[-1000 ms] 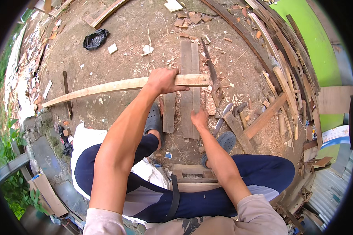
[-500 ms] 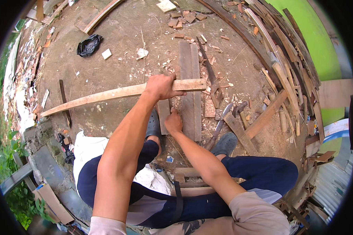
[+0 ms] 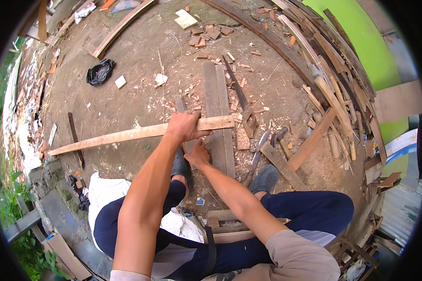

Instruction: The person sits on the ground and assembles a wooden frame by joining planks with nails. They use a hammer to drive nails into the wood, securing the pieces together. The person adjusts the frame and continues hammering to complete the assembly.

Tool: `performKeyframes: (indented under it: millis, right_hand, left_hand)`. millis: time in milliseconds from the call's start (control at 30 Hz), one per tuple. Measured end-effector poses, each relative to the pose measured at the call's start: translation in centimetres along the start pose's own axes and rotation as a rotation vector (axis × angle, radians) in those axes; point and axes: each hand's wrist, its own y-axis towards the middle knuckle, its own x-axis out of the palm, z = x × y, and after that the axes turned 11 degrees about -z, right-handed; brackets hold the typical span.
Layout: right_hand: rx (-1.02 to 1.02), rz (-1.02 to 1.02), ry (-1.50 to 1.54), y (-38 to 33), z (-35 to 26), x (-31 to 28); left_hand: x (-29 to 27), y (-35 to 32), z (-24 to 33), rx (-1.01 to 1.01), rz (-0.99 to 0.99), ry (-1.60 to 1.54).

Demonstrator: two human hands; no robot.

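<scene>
My left hand [image 3: 183, 125] is wrapped round a long, pale wooden plank [image 3: 122, 136], towards its right end. The plank runs across in front of me, its far left end near the ground. Just below it, my right hand [image 3: 198, 154] is closed at the near end of a short grey-brown board [image 3: 180, 104], which passes under the plank. The plank's right end crosses over two weathered boards [image 3: 216, 93] lying side by side. A handsaw [image 3: 241, 98] lies to their right, with a machete-like blade [image 3: 257, 157] and a hammer [image 3: 281, 138] nearer me.
Wood chips [image 3: 262, 110] litter the ground around the saw. A scrap board [image 3: 312, 140] slants at the right, beside a pile of timber [image 3: 342, 79]. A black plastic bag [image 3: 100, 72] lies at the far left. My shoes [image 3: 265, 179] flank the boards.
My right hand has moved forward with the short board, whose far end now shows beyond the long plank. My left hand keeps its grip. The view has shifted slightly.
</scene>
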Motion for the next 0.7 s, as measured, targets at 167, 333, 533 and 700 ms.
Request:
performKeyframes:
  millis: [167,333,533,700]
  right_hand:
    - [0.01,0.127,0.046,-3.8,2.1,-1.4]
    - [0.022,0.32,0.084,-6.0,5.7,-1.8]
    - [0.135,0.339,-0.1,-4.3,6.8,-2.5]
    - [0.095,0.32,-0.049,-0.7,7.6,-4.8]
  left_hand:
    - [2.4,0.1,-0.1,0.017,0.024,-0.001]
    - [3.9,0.4,-0.1,0.045,0.016,-0.011]
    - [4.6,0.5,0.3,0.021,-0.025,0.022]
    - [4.9,0.7,0.3,0.057,-0.032,0.014]
